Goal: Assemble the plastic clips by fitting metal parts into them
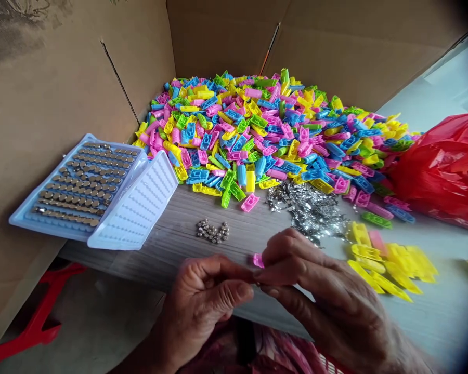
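Observation:
My left hand [214, 298] is closed in a pinch near the table's front edge, thumb against the bent fingers. My right hand [308, 280] meets it fingertip to fingertip, also pinching. Whatever lies between them is mostly hidden; only a tiny speck shows at the tips. Just past the right fingers a pink plastic piece [258, 260] peeks out, and I cannot tell whether it is held or lies on the table. Beyond the hands is a small cluster of button cells [212, 232]. Thin shiny metal pieces [315, 213] lie heaped behind my right hand.
A large heap of coloured plastic casings [249, 130] fills the back against cardboard walls [226, 41]. At left stands a blue tray [27, 215] with rows of button cells, beside a white tray [140, 208]. Yellow casings [393, 265] and a red plastic bag [444, 171] are at right.

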A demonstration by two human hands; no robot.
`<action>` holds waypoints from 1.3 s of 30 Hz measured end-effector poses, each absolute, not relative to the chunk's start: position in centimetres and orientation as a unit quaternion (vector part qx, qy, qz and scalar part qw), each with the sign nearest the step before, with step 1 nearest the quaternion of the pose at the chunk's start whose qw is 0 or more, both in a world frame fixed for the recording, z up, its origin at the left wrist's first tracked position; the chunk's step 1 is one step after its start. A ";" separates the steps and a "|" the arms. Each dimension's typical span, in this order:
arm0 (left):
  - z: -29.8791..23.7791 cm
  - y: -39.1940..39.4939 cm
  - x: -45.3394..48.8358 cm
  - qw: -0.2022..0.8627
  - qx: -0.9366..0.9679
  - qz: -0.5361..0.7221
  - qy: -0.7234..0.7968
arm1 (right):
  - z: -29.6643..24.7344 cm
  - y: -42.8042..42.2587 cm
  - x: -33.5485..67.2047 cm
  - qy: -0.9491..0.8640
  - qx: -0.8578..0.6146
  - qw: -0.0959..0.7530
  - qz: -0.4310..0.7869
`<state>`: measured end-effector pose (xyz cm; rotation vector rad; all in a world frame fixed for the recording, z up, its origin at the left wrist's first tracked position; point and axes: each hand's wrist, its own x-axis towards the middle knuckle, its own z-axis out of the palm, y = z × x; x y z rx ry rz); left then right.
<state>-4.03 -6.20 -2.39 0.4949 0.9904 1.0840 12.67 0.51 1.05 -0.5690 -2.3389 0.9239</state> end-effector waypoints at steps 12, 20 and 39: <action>-2.4 -5.6 -4.3 0.716 0.088 0.544 0.429 | 0.6 6.5 11.2 -0.940 -0.207 0.204 0.181; -2.4 -5.3 -5.8 0.653 0.030 0.607 0.451 | -0.5 9.0 7.7 -0.979 -0.163 0.025 0.121; -2.1 -5.8 -1.8 0.731 0.028 0.556 0.394 | 0.8 0.8 12.6 -0.876 -0.202 0.333 0.284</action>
